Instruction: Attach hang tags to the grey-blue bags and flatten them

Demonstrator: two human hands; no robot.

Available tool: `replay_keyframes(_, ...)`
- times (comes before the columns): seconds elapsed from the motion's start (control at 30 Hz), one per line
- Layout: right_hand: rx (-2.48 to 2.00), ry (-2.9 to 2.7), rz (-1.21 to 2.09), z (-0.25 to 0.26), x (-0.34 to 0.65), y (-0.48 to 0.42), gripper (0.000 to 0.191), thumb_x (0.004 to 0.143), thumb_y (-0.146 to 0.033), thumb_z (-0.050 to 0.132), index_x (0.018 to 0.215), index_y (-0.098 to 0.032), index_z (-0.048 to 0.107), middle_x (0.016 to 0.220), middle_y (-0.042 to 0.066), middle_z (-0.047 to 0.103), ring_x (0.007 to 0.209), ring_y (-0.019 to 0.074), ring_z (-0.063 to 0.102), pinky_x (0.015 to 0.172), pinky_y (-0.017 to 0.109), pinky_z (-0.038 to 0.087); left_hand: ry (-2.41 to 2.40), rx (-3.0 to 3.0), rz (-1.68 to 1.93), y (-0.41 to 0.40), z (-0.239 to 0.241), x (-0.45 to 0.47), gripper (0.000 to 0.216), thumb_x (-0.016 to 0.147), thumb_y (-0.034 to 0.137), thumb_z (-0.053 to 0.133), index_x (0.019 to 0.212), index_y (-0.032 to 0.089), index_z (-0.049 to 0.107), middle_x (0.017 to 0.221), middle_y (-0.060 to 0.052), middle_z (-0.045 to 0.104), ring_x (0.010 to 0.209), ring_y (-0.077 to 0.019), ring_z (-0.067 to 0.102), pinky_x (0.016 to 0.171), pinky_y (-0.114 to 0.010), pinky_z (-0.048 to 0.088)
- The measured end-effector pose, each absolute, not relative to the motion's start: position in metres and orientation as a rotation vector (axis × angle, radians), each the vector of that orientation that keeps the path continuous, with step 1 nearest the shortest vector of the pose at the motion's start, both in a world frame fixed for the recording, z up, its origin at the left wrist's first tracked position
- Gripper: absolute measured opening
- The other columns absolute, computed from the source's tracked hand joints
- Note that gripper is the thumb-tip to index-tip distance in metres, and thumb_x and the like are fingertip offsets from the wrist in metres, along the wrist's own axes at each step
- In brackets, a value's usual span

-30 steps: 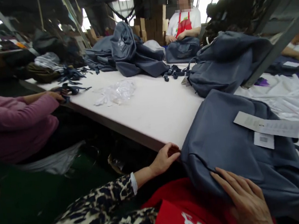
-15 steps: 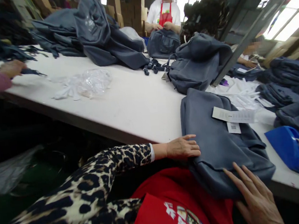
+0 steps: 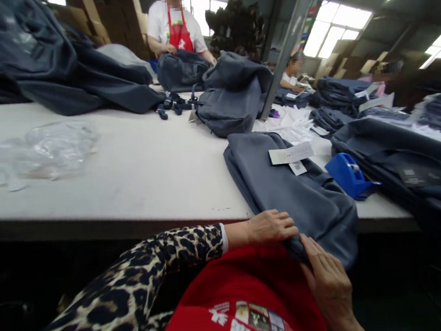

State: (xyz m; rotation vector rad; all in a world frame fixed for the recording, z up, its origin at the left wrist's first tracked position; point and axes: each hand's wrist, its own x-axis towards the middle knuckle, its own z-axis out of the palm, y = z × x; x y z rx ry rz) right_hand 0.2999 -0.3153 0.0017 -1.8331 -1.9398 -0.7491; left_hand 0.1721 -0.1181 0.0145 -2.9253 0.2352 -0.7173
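Observation:
A grey-blue backpack (image 3: 285,190) lies on the white table (image 3: 146,167) and hangs over its near edge, with white paper tags (image 3: 292,154) on top. My left hand (image 3: 271,226) rests on the bag's near-left corner, fingers curled over the fabric at the table edge. My right hand (image 3: 329,285) presses on the bag's overhanging lower edge with fingers stretched out flat. A leopard-print sleeve covers my left arm, above a red apron.
A blue tape dispenser (image 3: 348,175) sits right of the bag. More grey backpacks (image 3: 233,94) and dark fabric piles (image 3: 59,72) cover the far table. Clear plastic bags (image 3: 47,151) lie at left. A person in a red apron (image 3: 178,26) works opposite; others sit at right.
The view has swung right and down. My left hand slid to the bag's near corner and my right hand moved up onto its lower edge. The person in pink has left the frame.

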Motion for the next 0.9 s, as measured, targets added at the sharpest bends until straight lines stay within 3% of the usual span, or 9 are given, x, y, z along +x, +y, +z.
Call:
replay_keyframes(0.13,-1.878,-1.932,-0.693,0.005,0.317,-0.33,0.06,0.098,-0.019,0.051,0.154,-0.021,0.03,0.138,0.01,0.059,0.125,0.0238,0.056,0.105,0.038,0.039,0.318,-2.96,-0.632,-0.103,0.006,0.188,0.033,0.101,0.028,0.044,0.132,0.018,0.053,0.135,-0.012,0.059,0.118,-0.0221,0.057,0.094,-0.034,0.045)
replay_keyframes(0.3,-1.999,-1.227,-0.53,0.0,0.321,-0.377,0.07,0.088,-0.044,0.066,0.15,-0.026,0.039,0.15,0.012,0.046,0.137,0.0323,0.043,0.112,0.051,0.035,0.218,-3.019,-0.572,-0.111,-0.001,0.196,0.04,0.1,0.029,0.046,0.138,0.019,0.05,0.14,-0.011,0.057,0.124,-0.0238,0.057,0.103,-0.038,0.045)
replay_keyframes(0.4,-1.9,-0.626,-0.057,-0.014,0.313,-0.392,0.084,0.081,-0.056,0.068,0.15,-0.021,0.035,0.139,0.016,0.056,0.123,0.0326,0.057,0.101,0.051,0.048,0.154,-2.991,-0.578,-0.122,-0.006,0.198,0.044,0.1,0.023,0.045,0.144,0.023,0.045,0.144,-0.01,0.054,0.129,-0.024,0.054,0.106,-0.04,0.044)
replay_keyframes(0.5,-1.648,-0.31,0.393,-0.029,0.31,-0.383,0.095,0.074,-0.06,0.072,0.15,-0.018,0.032,0.117,0.014,0.069,0.101,0.0301,0.069,0.082,0.043,0.058,0.14,-2.944,-0.576,-0.135,-0.012,0.206,0.047,0.1,0.017,0.043,0.146,0.024,0.042,0.145,-0.01,0.053,0.131,-0.0237,0.053,0.106,-0.04,0.045)
replay_keyframes(0.7,-1.52,-0.065,0.299,-0.04,0.324,-0.354,0.067,0.06,-0.055,0.08,0.112,-0.014,0.068,0.091,0.008,0.074,0.078,0.025,0.068,0.061,0.032,0.056,0.104,-2.906,-0.556,-0.165,-0.022,0.22,0.049,0.099,0.016,0.042,0.148,0.02,0.04,0.146,-0.012,0.051,0.132,-0.0264,0.051,0.105,-0.042,0.045)
replay_keyframes(0.9,-1.532,-0.032,0.321,-0.044,0.345,-0.371,0.068,0.054,-0.056,0.078,0.105,-0.011,0.07,0.082,0.007,0.073,0.07,0.0259,0.067,0.057,0.034,0.056,0.32,-2.94,-0.436,-0.134,-0.003,0.217,0.051,0.1,0.026,0.044,0.151,0.024,0.034,0.15,-0.011,0.046,0.133,-0.0243,0.05,0.105,-0.038,0.042)
